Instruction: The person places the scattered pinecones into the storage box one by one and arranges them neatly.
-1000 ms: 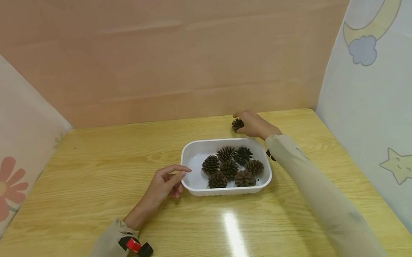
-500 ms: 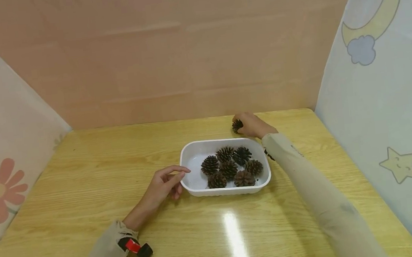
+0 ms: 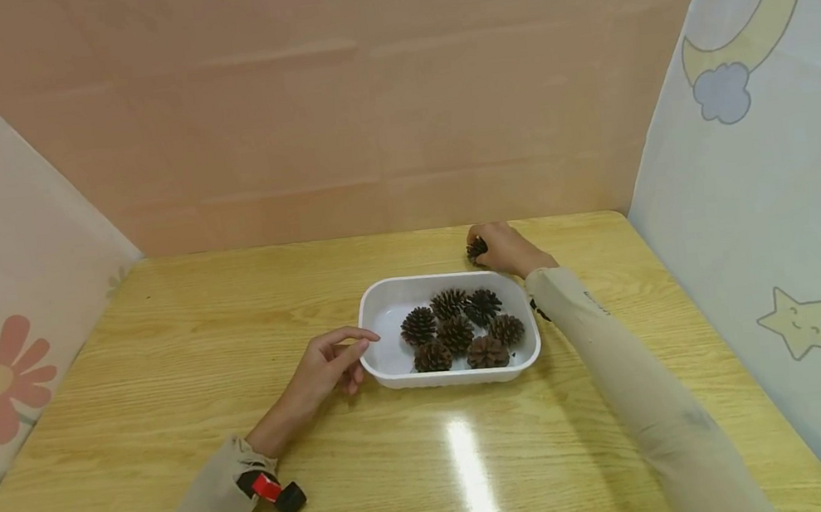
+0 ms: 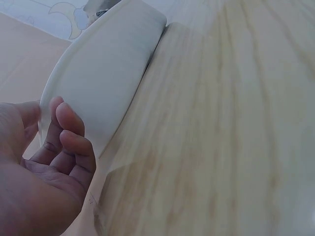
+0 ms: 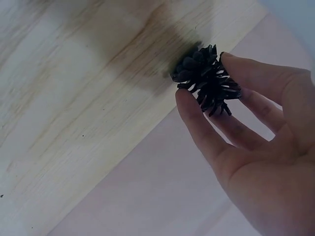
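Observation:
A white plastic tray sits on the table with several brown pine cones inside, mostly toward its middle and right. At its left end, my left hand pinches the rim between thumb and index finger. The other fingers curl loosely outside the tray wall, as the left wrist view shows. Behind the tray, by the table's far edge, my right hand holds another pine cone. In the right wrist view, thumb and fingers are set around that dark pine cone, its scales spread.
The wooden table ends at a plain backdrop just behind the right hand. Patterned white sheets stand along the left and right sides. A dark crumb lies in the tray's right part.
The right hand's fingers have closed in around the pine cone behind the tray, and the cone has shifted very slightly right. The left hand stays at the tray's rim.

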